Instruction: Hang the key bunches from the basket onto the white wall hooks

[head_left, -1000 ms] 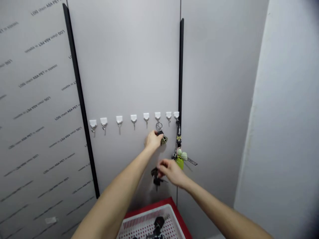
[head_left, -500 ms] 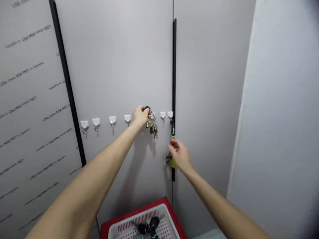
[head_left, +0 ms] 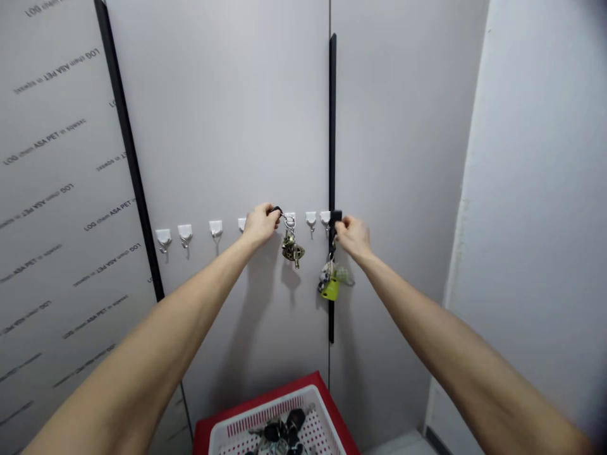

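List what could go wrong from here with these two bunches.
1. The bronze-coloured metal bunch at the left hand may slip; I can't tell whether its ring is seated on the white-backed metal hook.
2. The lime-green charm below the black strap in the right hand could snag on the black vertical strip.
3. Anything dropped might land among the black-headed keys in the white perforated basket.

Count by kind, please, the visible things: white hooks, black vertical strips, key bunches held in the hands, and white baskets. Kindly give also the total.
White hooks, whole or partly visible: 7
Black vertical strips: 2
Held key bunches: 2
White basket: 1
Total: 12
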Tool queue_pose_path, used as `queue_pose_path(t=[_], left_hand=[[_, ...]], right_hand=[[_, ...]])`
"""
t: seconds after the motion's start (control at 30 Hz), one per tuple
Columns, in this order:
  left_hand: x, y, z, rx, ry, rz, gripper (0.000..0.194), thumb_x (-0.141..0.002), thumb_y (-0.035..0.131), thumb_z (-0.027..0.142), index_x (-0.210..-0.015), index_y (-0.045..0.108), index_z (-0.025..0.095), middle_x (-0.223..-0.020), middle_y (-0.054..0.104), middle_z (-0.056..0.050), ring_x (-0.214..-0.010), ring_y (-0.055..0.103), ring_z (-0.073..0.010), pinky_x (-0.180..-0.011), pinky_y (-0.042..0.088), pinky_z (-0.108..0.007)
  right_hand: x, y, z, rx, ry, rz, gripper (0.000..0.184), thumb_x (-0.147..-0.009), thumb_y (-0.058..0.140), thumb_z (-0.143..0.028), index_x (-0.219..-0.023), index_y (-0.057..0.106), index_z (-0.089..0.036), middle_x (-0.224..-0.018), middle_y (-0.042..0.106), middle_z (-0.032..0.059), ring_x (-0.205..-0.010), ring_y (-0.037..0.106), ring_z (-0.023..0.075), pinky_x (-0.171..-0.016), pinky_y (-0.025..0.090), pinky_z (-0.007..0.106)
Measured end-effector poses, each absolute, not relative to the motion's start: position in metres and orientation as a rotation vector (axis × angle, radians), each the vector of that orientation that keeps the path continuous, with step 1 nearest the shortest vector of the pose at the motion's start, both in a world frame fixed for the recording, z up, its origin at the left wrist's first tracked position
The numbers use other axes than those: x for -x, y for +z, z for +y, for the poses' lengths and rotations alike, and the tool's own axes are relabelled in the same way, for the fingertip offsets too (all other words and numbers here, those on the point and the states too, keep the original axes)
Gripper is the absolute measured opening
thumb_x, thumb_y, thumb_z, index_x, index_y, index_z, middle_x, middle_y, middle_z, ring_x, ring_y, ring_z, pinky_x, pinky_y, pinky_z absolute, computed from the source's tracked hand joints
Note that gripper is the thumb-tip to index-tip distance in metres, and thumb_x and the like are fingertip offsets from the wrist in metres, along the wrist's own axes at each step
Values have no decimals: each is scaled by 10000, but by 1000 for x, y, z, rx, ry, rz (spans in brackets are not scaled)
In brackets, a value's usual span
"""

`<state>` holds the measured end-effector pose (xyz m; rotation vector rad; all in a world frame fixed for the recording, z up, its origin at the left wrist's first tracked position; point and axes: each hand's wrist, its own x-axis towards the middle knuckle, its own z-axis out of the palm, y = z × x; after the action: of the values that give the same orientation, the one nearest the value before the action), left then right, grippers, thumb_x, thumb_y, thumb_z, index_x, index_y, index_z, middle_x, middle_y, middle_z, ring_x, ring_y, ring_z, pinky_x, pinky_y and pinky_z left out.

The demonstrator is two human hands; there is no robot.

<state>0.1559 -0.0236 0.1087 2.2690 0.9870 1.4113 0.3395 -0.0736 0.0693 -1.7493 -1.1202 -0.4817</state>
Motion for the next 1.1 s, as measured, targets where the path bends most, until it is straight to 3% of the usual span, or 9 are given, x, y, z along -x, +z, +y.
queue_pose_path(t=[0.2, 0.53, 0.77, 1.1], left_hand=[[-171, 120, -24, -2738, 1083, 1090, 149, -621, 418, 231, -688, 540, 179, -651, 571, -18, -591, 501, -117, -526, 361, -206], [-176, 112, -14, -2456, 1560, 1111, 219, -679, 363, 265, -782, 539, 186, -735, 580, -26, -673, 497, -116, -605, 358, -209], [-189, 122, -28, -2617, 1416, 521, 196, -666, 380, 243, -739, 535, 148, -601, 544, -3, -531, 473, -77, -529, 358, -180], [-183, 120, -13, -2415, 1420, 1001, 68, -595, 469, 203, -586, 533, 184, -511, 529, 10, -547, 485, -100, -552, 362, -210]], right_hand=[[-332, 87, -87, 1513, -203, -1259, 129, -613, 366, -249, -552, 428, -153, -450, 462, -23, -418, 471, 85, -399, 323, 176], [-305, 25, -112, 1393, 309, -1466, 134, -626, 400, -230, -519, 397, -149, -412, 431, -46, -375, 429, 55, -385, 326, 167], [-288, 20, -122, 1282, 407, -1521, 140, -649, 390, -219, -526, 388, -152, -410, 437, -50, -387, 421, 52, -395, 319, 166], [-278, 6, -132, 1263, 566, -1488, 135, -643, 393, -213, -522, 388, -155, -401, 421, -62, -371, 398, 44, -398, 312, 167]])
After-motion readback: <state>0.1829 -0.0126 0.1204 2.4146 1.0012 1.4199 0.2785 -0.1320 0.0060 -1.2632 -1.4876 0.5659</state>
